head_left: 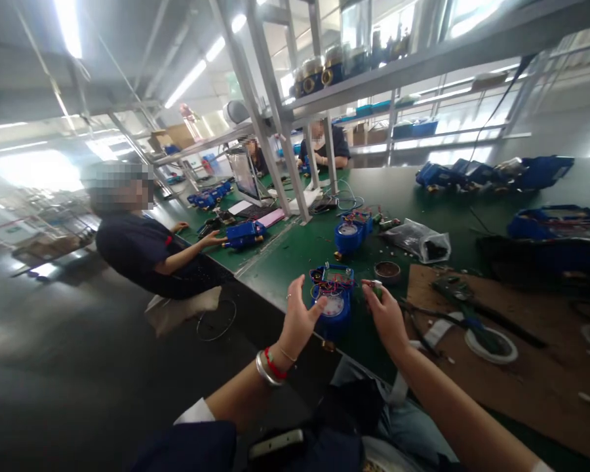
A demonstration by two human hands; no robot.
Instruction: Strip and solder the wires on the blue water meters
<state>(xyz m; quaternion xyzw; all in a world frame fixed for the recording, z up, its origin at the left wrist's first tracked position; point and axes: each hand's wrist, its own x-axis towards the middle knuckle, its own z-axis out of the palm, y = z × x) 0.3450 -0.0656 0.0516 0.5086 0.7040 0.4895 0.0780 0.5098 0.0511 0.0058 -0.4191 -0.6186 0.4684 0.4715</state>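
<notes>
- Blue water meter [332,303] sits at the near edge of the green bench [295,252], dial face up, with red and blue wires bunched on top of its open housing
- Left hand [299,320]: open, fingers spread and slightly curled, holding nothing; fingertips just beside the meter's left side, contact with the housing cannot be told
- Left wrist carries a silver bangle and a red band
- Right hand [386,313]: closed in a pinch on a small green part [376,289], held just to the right of the meter, near its upper right edge but apart from it
- The meter thus lies between the two hands, closer to the left one
- Small round dish [387,271] stands on the bench just behind the right hand
- Second blue meter [350,234] further back on the bench, well apart from both hands
- Clear plastic bag [419,240] with dark contents lies to the right of that second meter
- Brown cardboard sheet [521,367] covers the bench to the right of the right hand; tools and a white ring of tape [491,344] lie on it
- A seated co-worker [142,246] in dark clothing, further down the bench on the left, has a hand at another blue unit [244,233]
</notes>
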